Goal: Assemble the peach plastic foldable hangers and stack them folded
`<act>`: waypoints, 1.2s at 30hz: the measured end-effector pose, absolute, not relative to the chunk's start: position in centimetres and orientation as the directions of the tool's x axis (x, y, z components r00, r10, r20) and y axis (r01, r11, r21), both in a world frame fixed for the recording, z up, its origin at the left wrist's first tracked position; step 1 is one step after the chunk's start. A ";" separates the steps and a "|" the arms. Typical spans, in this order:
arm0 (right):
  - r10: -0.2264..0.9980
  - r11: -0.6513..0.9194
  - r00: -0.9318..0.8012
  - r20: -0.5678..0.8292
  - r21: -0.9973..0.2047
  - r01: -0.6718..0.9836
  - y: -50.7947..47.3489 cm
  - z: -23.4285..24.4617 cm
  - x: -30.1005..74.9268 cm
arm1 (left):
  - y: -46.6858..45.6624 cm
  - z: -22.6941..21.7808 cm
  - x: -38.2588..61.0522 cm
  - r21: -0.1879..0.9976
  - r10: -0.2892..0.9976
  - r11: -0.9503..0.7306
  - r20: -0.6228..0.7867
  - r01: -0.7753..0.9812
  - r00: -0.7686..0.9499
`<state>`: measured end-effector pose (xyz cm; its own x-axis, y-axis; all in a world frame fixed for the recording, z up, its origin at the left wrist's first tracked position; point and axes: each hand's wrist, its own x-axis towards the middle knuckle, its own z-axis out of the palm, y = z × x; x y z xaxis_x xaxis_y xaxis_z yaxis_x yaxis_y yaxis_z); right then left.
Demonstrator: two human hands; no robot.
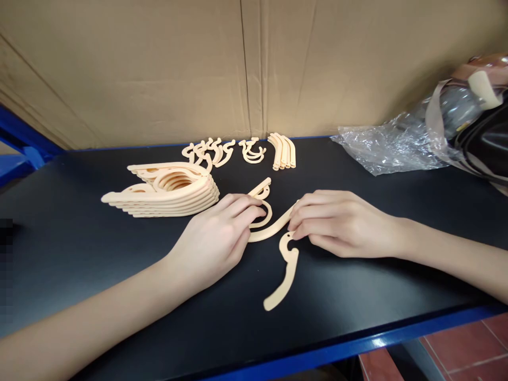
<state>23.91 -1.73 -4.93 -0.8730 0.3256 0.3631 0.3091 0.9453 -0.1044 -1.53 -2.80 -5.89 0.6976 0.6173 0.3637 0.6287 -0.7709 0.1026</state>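
A beige plastic folding hanger [270,232] lies on the black tabletop between my hands. My left hand [226,233] is closed around its left side, with the fingertips at the curved inner loop; part of the hanger is hidden beneath this hand. On the other side, my right hand [337,222] pinches the end of the hanger's long arm. A loose curved piece with a hooked end [288,272] extends toward me from just under the right fingertips. Whether those fingers touch it, I cannot tell.
Left of my hands stands a stack of matching hangers [174,198]. Along the back lie small hook pieces [210,152], curved pieces [253,152] and several arm pieces [282,152]. Clear plastic wrap [384,145] and a dark bag [484,132] occupy the right rear, before a cardboard wall [159,69].
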 end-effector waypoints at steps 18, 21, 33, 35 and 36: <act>0.521 0.828 -0.844 0.130 -0.315 0.463 0.8 -3.2 27.0 | -2.9 -5.6 -1.8 0.047 0.553 -0.814 0.372 0.580 0.746; 0.538 0.830 -0.826 0.168 -0.273 0.486 1.2 -3.3 27.3 | -2.9 -5.4 -1.9 0.101 0.533 -0.837 0.378 0.538 0.757; 0.621 0.784 -0.775 0.121 -0.101 0.612 1.7 -2.9 28.1 | -3.1 -5.6 -1.9 0.025 0.472 -0.861 0.413 0.508 0.779; 0.623 0.782 -0.771 0.132 -0.104 0.615 1.7 -3.1 27.9 | -3.2 -5.6 -1.8 -0.012 0.459 -0.863 0.401 0.505 0.793; 0.625 0.781 -0.768 0.143 -0.101 0.616 1.6 -3.1 27.8 | -3.2 -5.5 -1.7 -0.024 0.455 -0.863 0.397 0.505 0.797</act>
